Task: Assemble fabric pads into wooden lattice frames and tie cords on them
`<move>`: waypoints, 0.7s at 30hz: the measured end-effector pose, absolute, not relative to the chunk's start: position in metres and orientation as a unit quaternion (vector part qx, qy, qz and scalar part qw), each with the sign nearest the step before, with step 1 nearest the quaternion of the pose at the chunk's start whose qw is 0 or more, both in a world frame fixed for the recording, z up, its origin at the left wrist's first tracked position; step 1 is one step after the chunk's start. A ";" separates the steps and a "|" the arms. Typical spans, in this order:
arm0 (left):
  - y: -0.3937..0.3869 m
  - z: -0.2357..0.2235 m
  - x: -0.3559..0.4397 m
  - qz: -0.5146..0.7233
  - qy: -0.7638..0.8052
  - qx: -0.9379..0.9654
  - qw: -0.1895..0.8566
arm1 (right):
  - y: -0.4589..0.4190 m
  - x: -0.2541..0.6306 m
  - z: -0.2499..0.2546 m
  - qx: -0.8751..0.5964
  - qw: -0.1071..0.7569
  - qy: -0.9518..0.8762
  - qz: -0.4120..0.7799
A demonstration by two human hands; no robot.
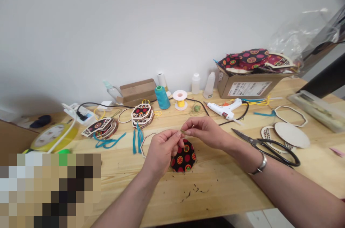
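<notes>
My left hand [167,142] and my right hand [201,131] meet over the middle of the table, fingertips pinched together. Between them is a small piece of olive-green cord [183,132], mostly hidden by the fingers. Just below, a round black fabric piece with red and orange flower patterns [183,158] lies under my left fingers; I cannot tell whether they touch it. A thin pale polygonal frame [145,145] lies left of my left hand, partly covered by it.
Black-handled scissors [266,147] and a white glue gun [225,108] lie to the right. Behind stand a teal thread cone [162,98], a yellow thread spool [180,100] and a cardboard box [244,86] of patterned pieces. Stacked ornaments [142,114] sit at left; dark scraps [196,188] lie in front.
</notes>
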State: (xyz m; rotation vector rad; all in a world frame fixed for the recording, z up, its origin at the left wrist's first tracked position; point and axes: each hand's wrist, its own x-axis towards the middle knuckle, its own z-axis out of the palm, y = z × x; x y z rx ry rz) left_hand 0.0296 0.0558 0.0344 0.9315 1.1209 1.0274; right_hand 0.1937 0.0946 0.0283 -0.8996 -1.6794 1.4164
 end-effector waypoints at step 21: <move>0.054 0.035 0.029 0.442 0.467 0.411 0.646 | 0.094 0.192 0.030 -0.337 0.408 -0.605 0.595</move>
